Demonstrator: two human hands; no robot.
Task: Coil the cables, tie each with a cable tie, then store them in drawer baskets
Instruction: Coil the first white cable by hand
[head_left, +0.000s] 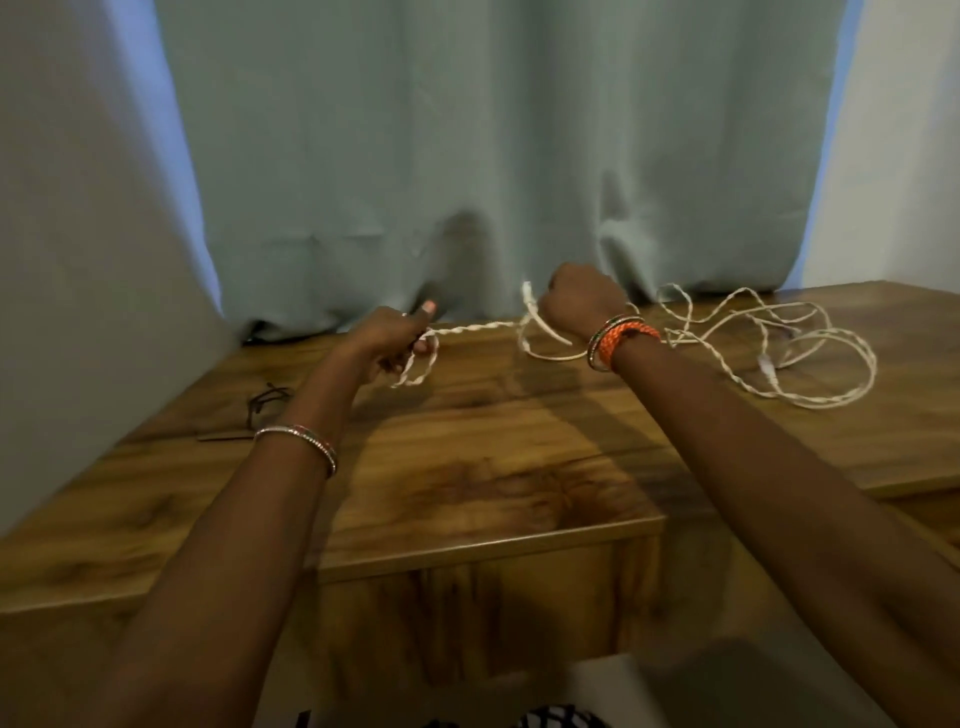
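A long white twisted cable (810, 358) lies in loose tangled loops on the wooden table (467, 457) at the right. My left hand (397, 338) grips one stretch of it, thumb up, with a small loop hanging below the fist. My right hand (582, 304) is curled round another stretch near the cable's end, whose white plug sticks up beside the fist. A taut length of cable runs between the two hands. Several black cable ties (260, 410) lie on the table at the left, by my left forearm.
A grey-green curtain (493, 156) hangs right behind the table and touches its back edge. A pale wall stands close at the left. A lower wooden surface shows beneath the table's front edge, with a white object at the bottom of the view.
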